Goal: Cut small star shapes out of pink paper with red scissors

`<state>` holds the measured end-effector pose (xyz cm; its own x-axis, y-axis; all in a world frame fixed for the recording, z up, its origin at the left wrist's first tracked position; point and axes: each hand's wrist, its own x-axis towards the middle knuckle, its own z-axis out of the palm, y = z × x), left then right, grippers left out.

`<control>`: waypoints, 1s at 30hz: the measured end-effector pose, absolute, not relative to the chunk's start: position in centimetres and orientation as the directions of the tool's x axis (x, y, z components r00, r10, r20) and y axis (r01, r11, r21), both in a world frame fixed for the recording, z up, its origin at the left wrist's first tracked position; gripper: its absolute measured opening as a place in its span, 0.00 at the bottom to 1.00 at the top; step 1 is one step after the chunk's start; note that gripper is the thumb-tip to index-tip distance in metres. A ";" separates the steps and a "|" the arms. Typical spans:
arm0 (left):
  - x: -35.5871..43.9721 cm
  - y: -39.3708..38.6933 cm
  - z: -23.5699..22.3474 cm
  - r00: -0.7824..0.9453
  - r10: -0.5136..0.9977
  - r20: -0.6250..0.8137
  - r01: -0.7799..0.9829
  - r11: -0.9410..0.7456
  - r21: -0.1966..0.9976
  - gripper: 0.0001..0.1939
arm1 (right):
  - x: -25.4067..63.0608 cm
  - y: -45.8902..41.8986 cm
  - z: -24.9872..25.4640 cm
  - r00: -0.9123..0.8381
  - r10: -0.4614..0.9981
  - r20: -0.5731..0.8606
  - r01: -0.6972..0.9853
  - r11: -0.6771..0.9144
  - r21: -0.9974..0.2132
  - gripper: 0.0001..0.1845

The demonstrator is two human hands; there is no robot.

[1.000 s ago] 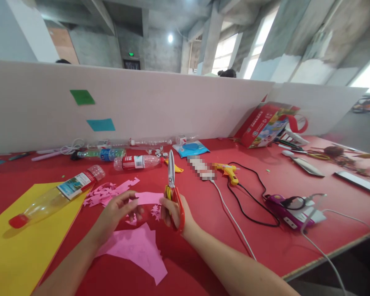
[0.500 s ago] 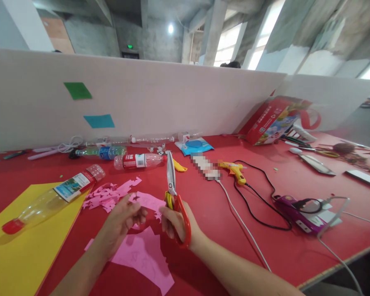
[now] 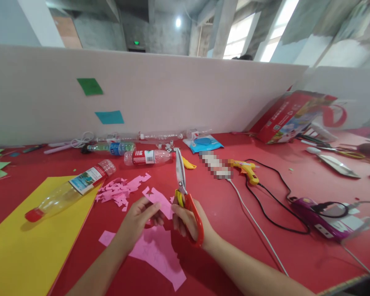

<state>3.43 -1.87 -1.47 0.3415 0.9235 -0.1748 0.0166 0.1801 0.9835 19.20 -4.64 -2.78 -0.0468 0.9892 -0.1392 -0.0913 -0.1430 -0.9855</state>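
Note:
Between the fingers of my left hand is a small jagged piece of pink paper. My right hand grips red-handled scissors, their blades together and pointing up and away from me. The right fingertips are at the paper's right edge; whether they pinch it I cannot tell. Below my hands a larger pink sheet with faint drawn lines and cut edges lies on the red table. A heap of pink paper cutouts sits beyond my left hand.
On the left, a clear bottle with a red cap lies on yellow paper. Several bottles line the white partition. To the right are a yellow glue gun, a purple power strip, cables and a red bag.
The view has turned slightly left, so table things appear farther right. My left hand has tilted the pink piece, its right end now lower. Both hands keep their hold.

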 end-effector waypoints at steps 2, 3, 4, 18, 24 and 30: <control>3.6 -2.0 -1.5 0.367 0.912 -0.182 -0.018 0.202 0.979 0.12 | 19.1 -4.7 -2.8 -0.034 0.989 -0.141 -0.082 -0.143 -0.986 0.09; 3.7 -2.0 -1.5 0.384 0.903 -0.190 -0.026 0.217 0.976 0.12 | 19.0 -4.8 -2.8 -0.033 0.990 -0.137 -0.076 -0.139 -0.987 0.10; 3.7 -2.0 -1.6 0.402 0.894 -0.197 -0.031 0.228 0.973 0.12 | 19.0 -4.8 -2.8 -0.037 0.991 -0.132 -0.070 -0.134 -0.988 0.10; 3.2 -1.8 -1.9 0.399 0.899 -0.183 0.020 0.191 0.981 0.11 | 18.8 -5.4 -2.0 -0.083 0.981 -0.176 -0.009 -0.178 -0.984 0.17; 2.9 -2.0 -2.7 0.523 0.830 -0.194 0.077 0.181 0.980 0.10 | 19.2 -5.4 -1.8 -0.041 0.984 -0.173 0.000 -0.173 -0.985 0.15; 2.9 -2.1 -2.7 0.502 0.848 -0.170 0.032 0.178 0.984 0.09 | 18.6 -5.7 -1.4 -0.081 0.986 -0.147 -0.062 -0.152 -0.986 0.13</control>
<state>2.94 -2.07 -2.71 0.5017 0.8483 -0.1696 0.0321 0.1777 0.9836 18.58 -5.67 -1.36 -0.0809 0.9859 -0.1466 -0.0617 -0.1518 -0.9865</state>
